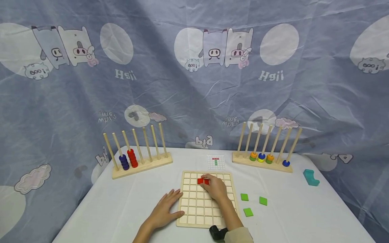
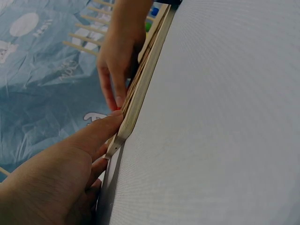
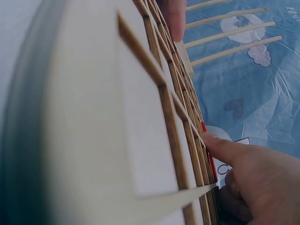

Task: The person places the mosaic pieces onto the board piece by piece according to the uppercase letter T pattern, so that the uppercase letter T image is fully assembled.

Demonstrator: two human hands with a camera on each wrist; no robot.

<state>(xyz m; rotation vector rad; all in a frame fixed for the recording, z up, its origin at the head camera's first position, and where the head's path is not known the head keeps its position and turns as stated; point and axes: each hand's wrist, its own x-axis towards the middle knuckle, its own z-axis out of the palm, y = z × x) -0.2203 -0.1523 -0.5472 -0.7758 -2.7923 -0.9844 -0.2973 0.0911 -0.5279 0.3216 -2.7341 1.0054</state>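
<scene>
A square wooden grid board [image 1: 191,221] lies on the white table. Two red square tiles [image 1: 200,181] show side by side in its upper cells. My right hand [image 1: 215,189] reaches over the board, thumb and forefinger bent around the right-hand red tile [image 1: 206,181]; part of that tile is hidden. In the right wrist view, a fingertip of the right hand [image 3: 262,178] meets a thin red edge on the grid. My left hand [image 1: 165,209] rests at the board's left edge, fingers spread and thumb on the rim; the left wrist view shows this hand [image 2: 61,173] touching the edge.
Three green tiles [image 1: 244,197] lie right of the board. Behind it is a pattern card [image 1: 216,167] with red and green squares. Peg racks with rings stand at back left [image 1: 143,167] and back right [image 1: 243,160]. A teal curved piece [image 1: 311,178] lies far right.
</scene>
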